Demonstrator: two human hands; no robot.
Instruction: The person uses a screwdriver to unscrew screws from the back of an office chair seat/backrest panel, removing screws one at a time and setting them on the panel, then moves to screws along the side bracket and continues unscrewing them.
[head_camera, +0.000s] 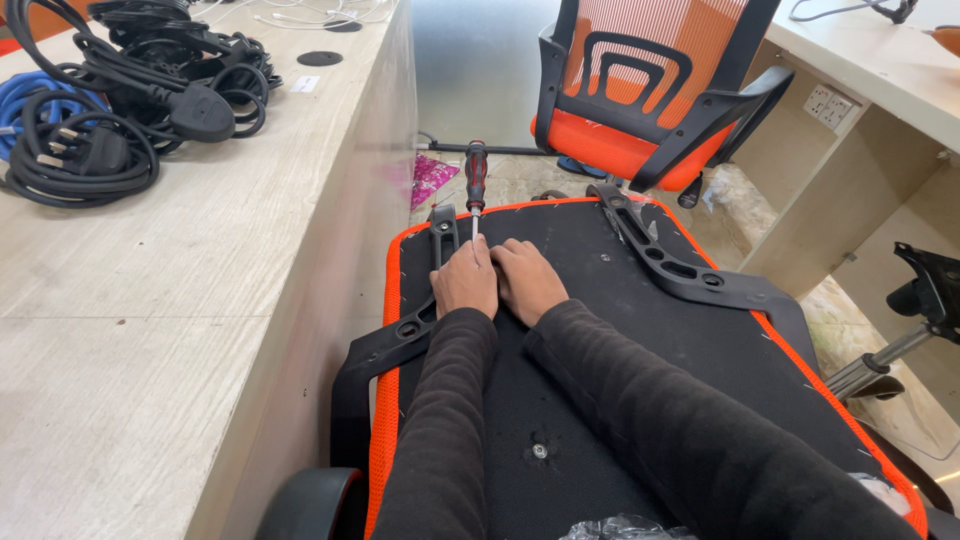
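Both hands, left hand (466, 280) and right hand (524, 280), pinching screwdriver (475, 182) shaft upright on upturned seat base (620, 330); mid-screwing beside armrest bracket (440, 240); steady downward pressure needed next.

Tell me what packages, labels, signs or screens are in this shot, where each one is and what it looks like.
Small white label: flat rectangle on the desktop, right of the black cables.
Pink shiny wrapper: crumpled on the floor, left of the screwdriver.
Clear plastic wrap: crinkled, bottom edge.
No screens or signs.
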